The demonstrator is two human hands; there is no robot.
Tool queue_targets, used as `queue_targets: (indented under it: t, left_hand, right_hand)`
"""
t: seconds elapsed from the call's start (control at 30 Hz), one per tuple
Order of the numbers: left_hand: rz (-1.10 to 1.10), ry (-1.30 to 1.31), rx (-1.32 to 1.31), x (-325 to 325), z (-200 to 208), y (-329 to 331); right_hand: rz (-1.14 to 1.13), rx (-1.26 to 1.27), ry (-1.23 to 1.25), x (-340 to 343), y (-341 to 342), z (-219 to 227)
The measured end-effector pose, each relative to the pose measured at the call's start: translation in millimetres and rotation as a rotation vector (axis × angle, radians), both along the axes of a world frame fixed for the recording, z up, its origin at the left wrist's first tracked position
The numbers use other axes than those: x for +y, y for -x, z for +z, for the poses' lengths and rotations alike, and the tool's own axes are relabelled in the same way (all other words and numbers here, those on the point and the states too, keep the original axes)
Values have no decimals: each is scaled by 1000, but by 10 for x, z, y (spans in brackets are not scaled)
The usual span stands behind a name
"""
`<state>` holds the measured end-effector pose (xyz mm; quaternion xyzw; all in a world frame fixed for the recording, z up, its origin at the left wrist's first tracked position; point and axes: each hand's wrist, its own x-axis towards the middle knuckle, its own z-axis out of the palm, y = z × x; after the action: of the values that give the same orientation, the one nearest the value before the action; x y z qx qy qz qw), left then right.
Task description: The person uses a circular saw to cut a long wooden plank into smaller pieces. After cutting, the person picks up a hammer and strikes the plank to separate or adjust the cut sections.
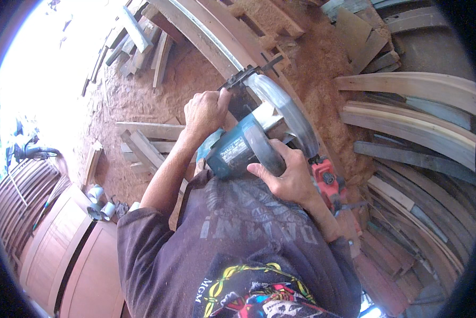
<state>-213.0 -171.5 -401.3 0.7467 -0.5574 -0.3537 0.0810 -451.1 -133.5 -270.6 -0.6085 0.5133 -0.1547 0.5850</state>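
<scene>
A teal circular saw [231, 150] with a pale grey blade guard [287, 108] lies in front of my chest on a long wooden beam [212, 40]. My right hand [290, 177] is closed around the saw's dark rear handle [260, 146], its thumb on the near side. My left hand [203, 112] is closed at the front edge of the saw's dark base plate [239, 78], thumb pressed near a metal bar there. Its fingertips are partly hidden. The blade itself is hidden by the guard and the beam.
A red and black power tool [328, 180] sits close to my right forearm. Curved planks [413, 124] are stacked along the right. Scrap wood [148, 146] lies on the dusty floor at left, near wooden panels [58, 233] and grey pipe pieces [101, 204].
</scene>
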Motion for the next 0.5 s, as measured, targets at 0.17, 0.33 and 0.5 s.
queue_targets:
  t: [0.17, 0.33, 0.5]
  left_hand:
    - [-97, 472, 0, 145, 52, -25]
    - [-251, 618, 32, 223, -234, -140]
    - [106, 555, 206, 261, -82, -10]
  right_hand:
    - [18, 33, -78, -2, 8, 56]
    - [-5, 10, -16, 42, -2, -23]
    - [1, 46, -20, 51, -17, -20]
